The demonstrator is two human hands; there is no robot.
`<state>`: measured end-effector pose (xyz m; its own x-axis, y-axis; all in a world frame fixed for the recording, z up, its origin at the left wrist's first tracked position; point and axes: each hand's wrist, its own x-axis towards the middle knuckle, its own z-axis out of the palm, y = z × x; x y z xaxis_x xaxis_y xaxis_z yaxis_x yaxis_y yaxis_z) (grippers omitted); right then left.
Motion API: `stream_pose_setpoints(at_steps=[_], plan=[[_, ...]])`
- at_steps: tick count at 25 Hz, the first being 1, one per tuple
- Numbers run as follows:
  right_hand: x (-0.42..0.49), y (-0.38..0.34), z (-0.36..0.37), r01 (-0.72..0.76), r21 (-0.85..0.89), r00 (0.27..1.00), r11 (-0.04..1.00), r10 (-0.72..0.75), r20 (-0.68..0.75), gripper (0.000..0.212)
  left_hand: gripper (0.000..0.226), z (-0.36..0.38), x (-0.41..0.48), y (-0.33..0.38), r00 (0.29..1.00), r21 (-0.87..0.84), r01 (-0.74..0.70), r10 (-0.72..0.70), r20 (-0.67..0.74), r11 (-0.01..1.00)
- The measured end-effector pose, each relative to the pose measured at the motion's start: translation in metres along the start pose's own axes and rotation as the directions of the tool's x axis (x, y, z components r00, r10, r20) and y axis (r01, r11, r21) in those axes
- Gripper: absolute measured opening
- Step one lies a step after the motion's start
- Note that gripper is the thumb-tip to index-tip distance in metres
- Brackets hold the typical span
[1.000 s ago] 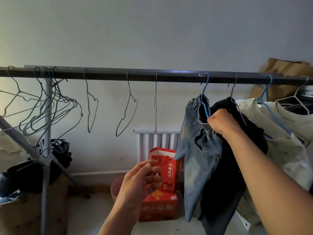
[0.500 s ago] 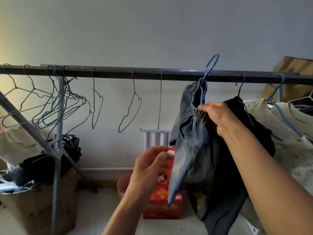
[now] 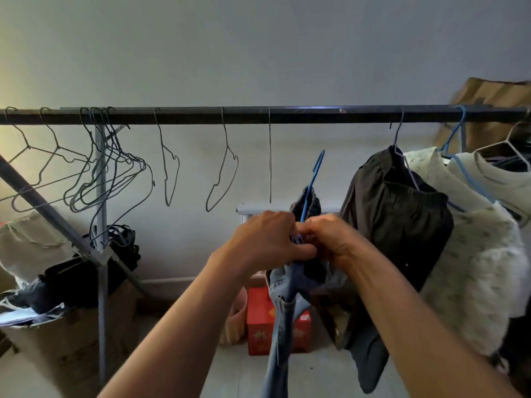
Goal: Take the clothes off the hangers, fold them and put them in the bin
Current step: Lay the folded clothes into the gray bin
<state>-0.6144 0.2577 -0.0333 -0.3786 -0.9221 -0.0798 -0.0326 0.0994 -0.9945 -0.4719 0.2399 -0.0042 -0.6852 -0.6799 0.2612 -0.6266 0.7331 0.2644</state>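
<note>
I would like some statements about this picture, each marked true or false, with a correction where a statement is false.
1. The blue hanger is hooked on the rail. False: it is off the rail and below it, held together with the jeans.
2. The left hand and the right hand both grip the jeans. True.
3. A black garment hangs from the rail, to the right of the hands. True.
4. The wire hangers on the left carry shirts. False: they are bare.
5. A red box stands on the floor. True.
</note>
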Motion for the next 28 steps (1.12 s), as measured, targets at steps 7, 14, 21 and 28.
stream_pose_setpoints(at_steps=[7,14,21,28], plan=[[0.004,0.019,0.011,-0.105,0.189,0.965,0.976,0.146,-0.216,0.031,0.04,0.007,-0.045,-0.012,0.975,0.17,-0.222,0.22,0.031,0.96],[-0.01,0.005,0.014,-0.15,0.421,0.984,0.895,0.175,-0.021,0.032,0.017,0.026,-0.06,-0.03,0.973,-0.296,-0.2,0.226,0.056,0.934],[-0.006,-0.004,-0.005,-0.215,0.642,0.974,0.736,0.213,0.082,0.039,0.026,0.037,-0.066,-0.041,0.958,-0.269,-0.243,0.274,0.085,0.932],[-0.045,-0.035,-0.009,-0.193,0.479,0.947,0.856,0.035,0.32,0.02,0.028,0.068,-0.046,-0.065,0.999,-0.321,-0.009,-0.007,-0.048,0.947]])
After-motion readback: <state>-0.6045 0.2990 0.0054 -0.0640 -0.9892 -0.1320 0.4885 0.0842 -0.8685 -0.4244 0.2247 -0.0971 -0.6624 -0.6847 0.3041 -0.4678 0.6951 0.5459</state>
